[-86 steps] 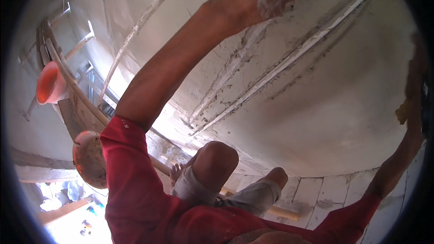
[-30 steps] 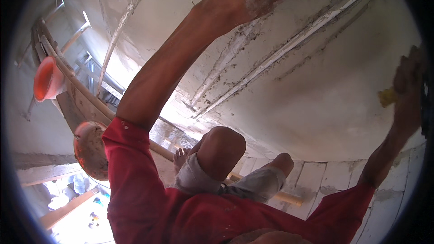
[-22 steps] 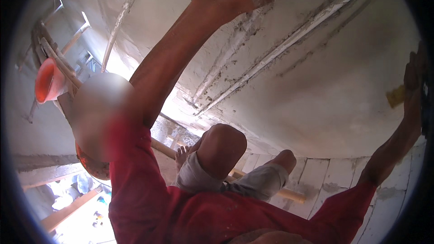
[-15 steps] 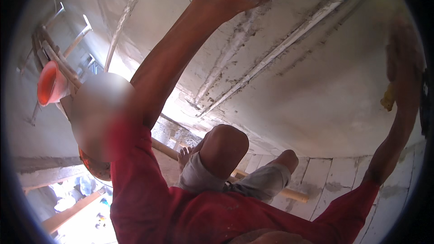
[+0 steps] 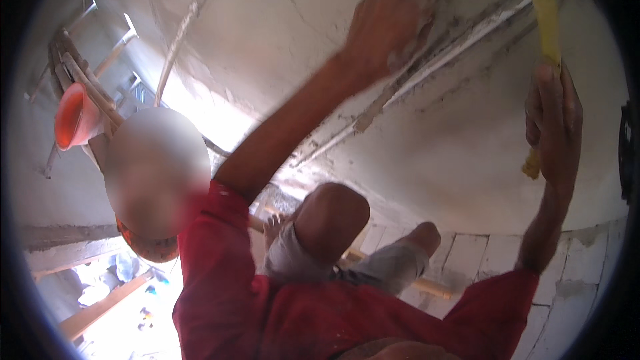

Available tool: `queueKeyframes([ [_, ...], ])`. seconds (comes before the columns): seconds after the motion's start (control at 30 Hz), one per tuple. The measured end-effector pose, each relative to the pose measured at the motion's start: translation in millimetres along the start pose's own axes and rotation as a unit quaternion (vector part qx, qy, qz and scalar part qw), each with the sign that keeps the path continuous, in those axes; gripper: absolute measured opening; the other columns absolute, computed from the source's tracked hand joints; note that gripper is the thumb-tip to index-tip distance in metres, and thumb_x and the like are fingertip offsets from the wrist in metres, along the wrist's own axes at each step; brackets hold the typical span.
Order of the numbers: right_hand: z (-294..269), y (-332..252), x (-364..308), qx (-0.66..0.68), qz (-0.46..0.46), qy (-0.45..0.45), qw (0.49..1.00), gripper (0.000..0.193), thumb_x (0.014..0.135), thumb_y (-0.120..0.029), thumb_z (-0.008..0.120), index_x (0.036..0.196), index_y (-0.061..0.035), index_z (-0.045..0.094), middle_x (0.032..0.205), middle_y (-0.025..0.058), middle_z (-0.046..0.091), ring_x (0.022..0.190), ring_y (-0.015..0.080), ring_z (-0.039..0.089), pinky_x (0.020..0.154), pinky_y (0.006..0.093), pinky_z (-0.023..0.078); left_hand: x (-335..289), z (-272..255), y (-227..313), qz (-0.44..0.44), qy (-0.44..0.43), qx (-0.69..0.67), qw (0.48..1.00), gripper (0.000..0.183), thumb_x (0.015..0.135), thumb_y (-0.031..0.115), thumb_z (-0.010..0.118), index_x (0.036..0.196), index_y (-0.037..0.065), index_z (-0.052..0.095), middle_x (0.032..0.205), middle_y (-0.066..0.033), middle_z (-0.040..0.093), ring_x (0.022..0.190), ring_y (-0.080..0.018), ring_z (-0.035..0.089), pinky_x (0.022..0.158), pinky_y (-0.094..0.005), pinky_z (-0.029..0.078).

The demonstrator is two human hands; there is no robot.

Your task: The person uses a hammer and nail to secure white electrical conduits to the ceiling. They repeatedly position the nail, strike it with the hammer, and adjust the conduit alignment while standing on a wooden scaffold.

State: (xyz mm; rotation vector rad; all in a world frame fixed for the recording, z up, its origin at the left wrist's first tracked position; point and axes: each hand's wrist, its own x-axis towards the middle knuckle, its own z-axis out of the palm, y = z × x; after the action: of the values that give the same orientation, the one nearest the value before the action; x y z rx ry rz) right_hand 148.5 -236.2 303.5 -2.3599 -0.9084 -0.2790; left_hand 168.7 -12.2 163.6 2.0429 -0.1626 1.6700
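Observation:
My right hand (image 5: 557, 117) is closed round the yellow handle of a hammer (image 5: 547, 23). Its dark metal head is at the top right, partly cut off by the picture's edge, and the ragged handle end shows below my fist. Up against the pale plastered surface, my left hand (image 5: 397, 27) is closed and somewhat blurred. It holds what looks like a long, flat, brownish chisel (image 5: 377, 110), whose lower end lies along a pipe in a rough groove. My fingers hide part of this tool.
A whitish pipe (image 5: 327, 143) runs diagonally along the groove. Another thin pipe (image 5: 180, 33) is farther left. An orange bucket (image 5: 77, 117) sits by wooden poles (image 5: 87, 83). My bent knees (image 5: 330, 220) are below, near a wooden pole (image 5: 433, 287) and block wall (image 5: 493, 257).
My right hand has moved left and the hammer now shows in it. My left hand has come down into fuller view, and the chisel end has appeared below it.

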Motion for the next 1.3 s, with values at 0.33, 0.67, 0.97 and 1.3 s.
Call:
queueKeyframes([
  [0.33,1.0,67.3,-94.8,0.230,0.137,0.183,0.946,0.033,0.096,-0.040,0.055,0.090,-0.0083,0.050,0.060,-0.0019,0.040,0.040,0.0052,0.031,0.035,0.0223,0.025,-324.5,-45.8,-14.7,-0.614,0.182,-0.201,0.742,0.046,0.103,0.042,0.041,0.124,0.003,0.054,0.106,-0.0111,0.061,0.091,-0.0195,0.059,0.085,-0.0358,0.047],
  [0.67,115.8,173.5,-196.4,0.324,0.260,0.096,0.904,0.019,0.095,-0.024,0.062,0.103,-0.0086,0.056,0.076,-0.0026,0.053,0.060,0.0050,0.050,0.049,0.0194,0.038,-345.5,-45.8,-46.5,-0.628,0.023,-0.133,0.766,0.039,0.100,0.036,0.048,0.121,0.004,0.057,0.105,-0.0101,0.062,0.088,-0.0183,0.060,0.080,-0.0318,0.048],
  [0.97,168.1,136.3,-195.7,0.277,0.453,-0.046,0.846,0.028,0.099,-0.040,0.052,0.091,-0.0134,0.054,0.061,-0.0069,0.042,0.052,0.0021,0.038,0.047,0.0222,0.033,-411.2,33.4,-75.4,-0.583,-0.123,-0.125,0.793,0.045,0.089,0.012,0.057,0.132,0.000,0.048,0.088,-0.0102,0.062,0.070,-0.0156,0.057,0.058,-0.0327,0.049],
  [1.3,204.3,159.1,-230.8,0.381,0.412,-0.027,0.827,0.022,0.096,-0.029,0.058,0.090,-0.0103,0.048,0.059,-0.0078,0.035,0.044,0.0016,0.031,0.039,0.0213,0.023,-197.5,-233.1,-87.4,-0.307,-0.061,0.401,0.861,0.048,0.089,0.027,0.068,0.116,-0.008,0.052,0.107,-0.0270,0.058,0.112,-0.0370,0.054,0.095,-0.0435,0.045],
])
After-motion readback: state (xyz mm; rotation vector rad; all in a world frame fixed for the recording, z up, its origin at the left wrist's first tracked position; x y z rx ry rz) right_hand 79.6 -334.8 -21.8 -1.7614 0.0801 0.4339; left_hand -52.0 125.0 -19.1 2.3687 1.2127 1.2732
